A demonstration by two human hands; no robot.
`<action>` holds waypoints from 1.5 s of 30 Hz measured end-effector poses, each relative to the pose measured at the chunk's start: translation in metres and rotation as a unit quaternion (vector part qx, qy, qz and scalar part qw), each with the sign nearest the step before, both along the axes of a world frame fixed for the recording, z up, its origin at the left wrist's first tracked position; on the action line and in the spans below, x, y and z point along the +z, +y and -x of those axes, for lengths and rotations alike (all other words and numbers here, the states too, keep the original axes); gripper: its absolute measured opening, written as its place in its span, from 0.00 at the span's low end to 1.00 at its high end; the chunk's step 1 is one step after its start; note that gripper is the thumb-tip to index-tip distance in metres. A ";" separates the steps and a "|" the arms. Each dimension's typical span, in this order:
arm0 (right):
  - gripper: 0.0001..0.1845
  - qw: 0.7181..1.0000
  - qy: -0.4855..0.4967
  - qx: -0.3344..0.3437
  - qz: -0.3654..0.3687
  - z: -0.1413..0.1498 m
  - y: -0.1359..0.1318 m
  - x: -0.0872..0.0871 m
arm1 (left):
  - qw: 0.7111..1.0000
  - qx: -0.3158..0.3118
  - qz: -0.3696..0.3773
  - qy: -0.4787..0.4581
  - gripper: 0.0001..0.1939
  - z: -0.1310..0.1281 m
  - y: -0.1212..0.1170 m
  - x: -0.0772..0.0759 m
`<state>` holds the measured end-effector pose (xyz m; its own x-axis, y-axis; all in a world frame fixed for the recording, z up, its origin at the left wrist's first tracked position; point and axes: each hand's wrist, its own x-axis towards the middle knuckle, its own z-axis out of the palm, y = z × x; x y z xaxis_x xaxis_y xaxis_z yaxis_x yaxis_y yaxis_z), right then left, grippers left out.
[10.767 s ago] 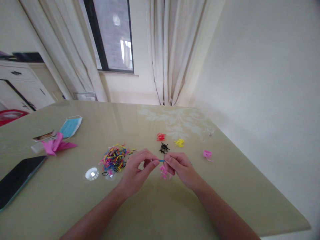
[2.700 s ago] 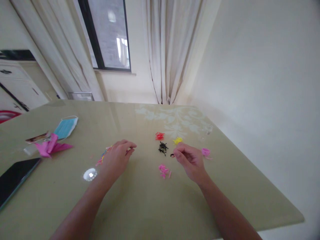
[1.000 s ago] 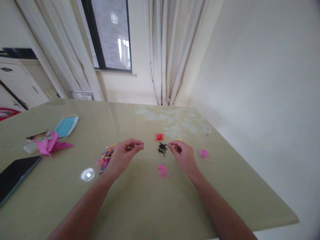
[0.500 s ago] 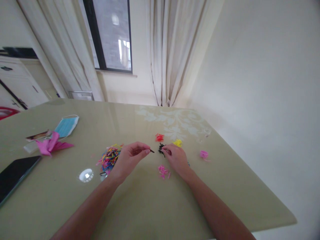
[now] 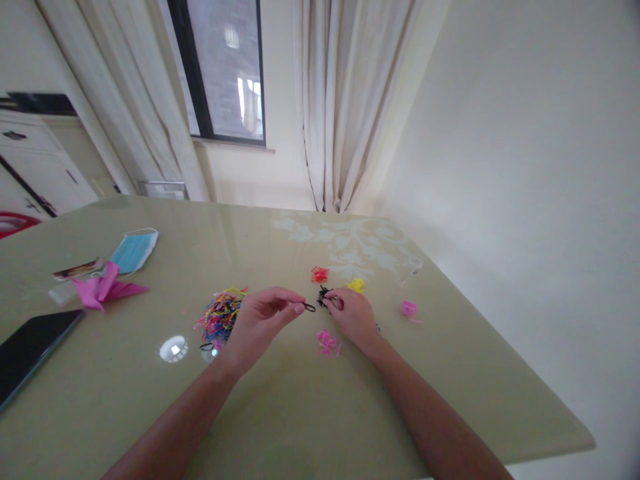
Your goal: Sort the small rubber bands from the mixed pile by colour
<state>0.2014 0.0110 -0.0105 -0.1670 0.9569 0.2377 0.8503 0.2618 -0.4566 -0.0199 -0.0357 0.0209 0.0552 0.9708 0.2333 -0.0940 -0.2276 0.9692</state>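
My left hand (image 5: 265, 323) pinches a small black rubber band (image 5: 310, 308) between thumb and forefinger, its loop sticking out to the right. My right hand (image 5: 353, 317) has its fingers closed at the little pile of black rubber bands (image 5: 323, 295); whether a band is between those fingertips I cannot make out. Around it lie small piles of red bands (image 5: 320, 274), yellow bands (image 5: 356, 286) and pink bands (image 5: 328, 342). A mixed heap of coloured bands (image 5: 220, 317) is partly hidden behind my left hand. A bit of blue shows beside my right wrist.
A pink band bundle (image 5: 409, 308) lies farther right. On the left of the table (image 5: 280, 413) are a phone (image 5: 37, 350), a pink folded paper piece (image 5: 107, 290), a blue face mask (image 5: 134, 251) and a clear round object (image 5: 173, 349). A wall (image 5: 540, 200) runs along the right.
The black band in my left fingers now shows as an open loop instead of a thin strip. My right hand has stayed at the black pile.
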 end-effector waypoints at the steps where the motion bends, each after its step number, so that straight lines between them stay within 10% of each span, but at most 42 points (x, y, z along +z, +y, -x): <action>1: 0.07 1.000 0.003 0.002 -0.001 0.000 0.000 0.000 | 1.000 -0.001 0.001 -0.009 0.10 0.000 -0.001 0.001; 31: 0.09 0.998 0.051 0.002 -0.022 -0.002 -0.001 0.001 | 0.999 -0.030 -0.024 -0.018 0.12 0.000 -0.004 0.001; 45: 0.09 0.992 0.099 -0.063 -0.044 -0.024 0.010 0.003 | 0.924 0.035 -0.030 0.379 0.15 -0.036 0.041 -0.014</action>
<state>0.2254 0.0207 -0.0080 0.0112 0.9410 0.3382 0.7753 0.2055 -0.5973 0.0159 0.0049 0.0071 0.1616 0.9649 0.2068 0.6233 -0.2623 0.7367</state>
